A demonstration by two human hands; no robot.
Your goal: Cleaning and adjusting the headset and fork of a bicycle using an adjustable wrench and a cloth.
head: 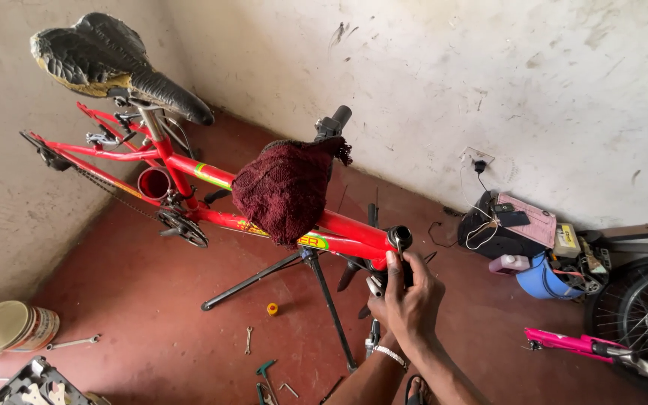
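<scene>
Both my hands — left hand and right hand — are closed around the head tube at the front of the red bike frame, clamped on its stand. I judge I'm working the headset — next needs a firm, steady grip.

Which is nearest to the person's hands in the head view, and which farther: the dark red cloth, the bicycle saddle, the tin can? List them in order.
From the hands at the frame's front end:
1. Dark red cloth, draped over the frame, just left.
2. Bicycle saddle, upper left.
3. Tin can, on the floor, far left.

The head camera looks steeply down, close over the hands, toward a corner.
</scene>
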